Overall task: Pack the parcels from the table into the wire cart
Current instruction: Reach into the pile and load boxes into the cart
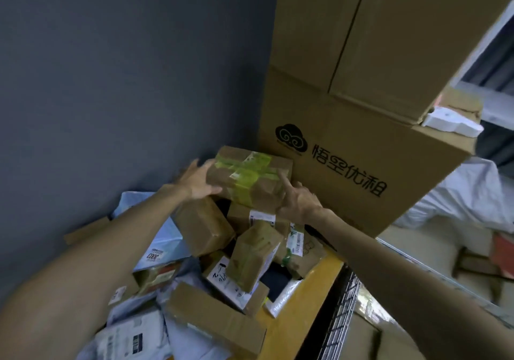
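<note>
A brown cardboard parcel (pixel 251 177) crossed with yellow-green tape sits on top of the heap at the far end of the yellow table (pixel 300 315). My left hand (pixel 199 181) grips its left end, thumb under the near edge. My right hand (pixel 299 199) holds its right end, fingers curled on the side. Below lie several more brown boxes (pixel 204 226) and grey and blue mailer bags (pixel 167 240). The wire cart (pixel 343 312) shows as a mesh wall at the table's right edge, with a box inside it.
A large printed carton (pixel 361 170) with a second carton (pixel 389 39) stacked on it stands right behind the heap, close to my right hand. A dark grey wall (pixel 125 81) runs along the left. White bags (pixel 467 195) lie on the floor at right.
</note>
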Motion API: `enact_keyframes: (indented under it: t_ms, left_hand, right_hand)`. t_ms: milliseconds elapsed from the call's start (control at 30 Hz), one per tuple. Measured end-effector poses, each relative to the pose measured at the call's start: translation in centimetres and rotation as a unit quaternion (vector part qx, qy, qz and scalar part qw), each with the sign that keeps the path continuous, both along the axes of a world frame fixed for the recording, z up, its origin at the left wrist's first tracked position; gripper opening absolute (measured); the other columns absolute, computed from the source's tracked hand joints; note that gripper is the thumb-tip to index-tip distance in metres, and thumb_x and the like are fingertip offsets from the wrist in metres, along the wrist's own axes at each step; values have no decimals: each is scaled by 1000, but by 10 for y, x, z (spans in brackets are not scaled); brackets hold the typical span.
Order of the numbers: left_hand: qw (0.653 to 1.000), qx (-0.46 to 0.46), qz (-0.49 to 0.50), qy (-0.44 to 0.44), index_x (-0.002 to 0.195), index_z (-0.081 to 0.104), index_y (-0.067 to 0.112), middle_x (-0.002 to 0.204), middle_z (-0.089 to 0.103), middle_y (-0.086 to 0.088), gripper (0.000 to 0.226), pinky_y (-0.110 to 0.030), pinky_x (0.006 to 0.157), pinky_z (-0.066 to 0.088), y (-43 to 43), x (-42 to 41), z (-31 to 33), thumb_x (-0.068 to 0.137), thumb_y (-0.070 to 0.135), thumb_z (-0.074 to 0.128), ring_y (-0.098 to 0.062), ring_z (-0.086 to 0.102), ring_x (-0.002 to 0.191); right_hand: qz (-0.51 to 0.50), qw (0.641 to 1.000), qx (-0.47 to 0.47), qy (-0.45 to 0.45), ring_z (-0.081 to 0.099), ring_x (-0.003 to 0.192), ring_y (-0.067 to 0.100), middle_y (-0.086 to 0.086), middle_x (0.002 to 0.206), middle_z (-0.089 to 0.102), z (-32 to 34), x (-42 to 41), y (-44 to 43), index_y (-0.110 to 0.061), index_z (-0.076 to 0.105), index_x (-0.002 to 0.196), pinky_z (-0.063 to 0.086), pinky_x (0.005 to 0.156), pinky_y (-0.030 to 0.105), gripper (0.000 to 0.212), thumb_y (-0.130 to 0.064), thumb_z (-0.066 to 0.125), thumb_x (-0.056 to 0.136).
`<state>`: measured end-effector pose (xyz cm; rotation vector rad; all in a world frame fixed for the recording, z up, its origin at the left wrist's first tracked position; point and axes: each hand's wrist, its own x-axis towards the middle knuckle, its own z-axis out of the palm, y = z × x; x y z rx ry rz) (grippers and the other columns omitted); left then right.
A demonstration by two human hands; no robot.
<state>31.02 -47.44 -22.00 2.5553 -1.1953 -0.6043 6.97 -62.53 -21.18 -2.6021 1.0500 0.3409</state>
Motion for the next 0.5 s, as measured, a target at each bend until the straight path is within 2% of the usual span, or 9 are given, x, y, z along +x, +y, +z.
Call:
enact_keyframes:
  t_ms: [100,200,267,333,400,500]
  left_hand:
    - [1000,13,-11,26,149,11,51,157,24,-15,102,-52,114,32,-22,26,-16,72,56,78,-38,30,142]
    - [998,32,-26,43,144,2,60,158,26,-15,117,-53,114,31,-43,54,-35,56,67,78,-37,28,143]
    - [995,42,-55,77,148,1,57,161,23,-11,124,-52,116,28,-52,62,-42,57,60,84,-33,25,146]
    - [989,38,-95,108,153,6,50,159,28,-9,123,-48,116,30,-61,69,-49,63,46,89,-31,29,144]
    - [987,15,-112,115,153,11,50,155,36,-9,123,-46,114,33,-66,73,-59,59,45,91,-31,35,139]
    - [986,-35,-109,118,152,22,48,147,42,-12,122,-41,111,36,-68,79,-70,54,43,95,-32,40,134]
  right_hand:
    - [-31,999,15,10,39,133,42,29,152,28,-20,23,-4,-38,-23,152,38,107,53,110,-39,66,88]
    - [-47,998,39,-15,44,127,44,29,146,34,-35,39,-12,-41,-25,149,39,105,53,107,-33,64,90]
    - [-66,997,34,-32,50,120,42,28,140,41,-44,46,-18,-44,-27,147,41,103,53,102,-28,59,95]
    - [-86,994,45,-52,56,113,41,25,135,48,-52,52,-22,-46,-24,148,45,99,52,106,-35,65,92]
    - [-94,991,51,-75,60,108,39,22,134,52,-59,56,-20,-48,-21,148,49,97,51,114,-47,73,82]
    - [-109,986,65,-106,59,111,39,21,136,51,-66,58,-22,-46,-12,152,49,99,50,114,-46,76,80]
